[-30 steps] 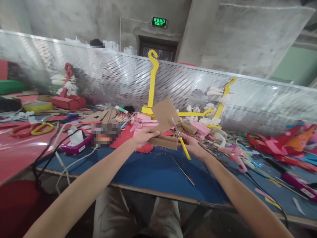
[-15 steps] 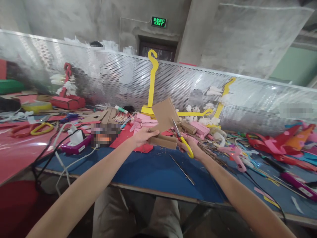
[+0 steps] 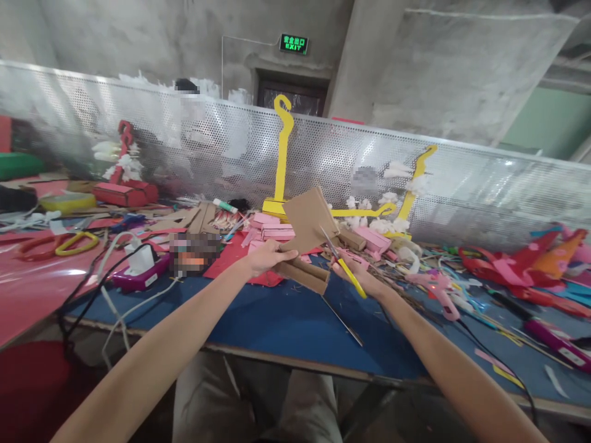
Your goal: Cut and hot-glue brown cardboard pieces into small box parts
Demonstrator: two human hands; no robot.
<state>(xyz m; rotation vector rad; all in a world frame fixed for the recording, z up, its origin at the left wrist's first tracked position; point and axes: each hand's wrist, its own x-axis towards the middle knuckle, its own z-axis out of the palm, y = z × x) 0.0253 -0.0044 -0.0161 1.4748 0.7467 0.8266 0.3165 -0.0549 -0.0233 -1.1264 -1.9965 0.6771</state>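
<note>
My left hand [image 3: 268, 258] grips a folded brown cardboard piece by its left side. One flat panel of the cardboard [image 3: 308, 218] stands up, and a narrow box-like part [image 3: 307, 275] hangs below it. In my right hand [image 3: 353, 271] is a pair of scissors [image 3: 351, 277] with yellow handles; the blade points up-left and lies against the panel's right part. Whether the blade is cutting I cannot tell. Below the cardboard, a thin metal rod-like tool [image 3: 344, 323] lies on the blue tabletop [image 3: 268, 320].
Yellow hook-topped stands [image 3: 282, 154] rise behind the cardboard, before a perforated metal screen [image 3: 221, 154]. Pink block pieces [image 3: 277, 231] lie at the back. A pink glue gun [image 3: 438, 289] rests right; a purple power strip [image 3: 141, 274] with cables and more scissors [image 3: 76, 243] lie left.
The box-like lower part of the cardboard has tipped, showing more of its hollow inside. The scissor handles have shifted slightly down and right. Both hands keep their hold.
</note>
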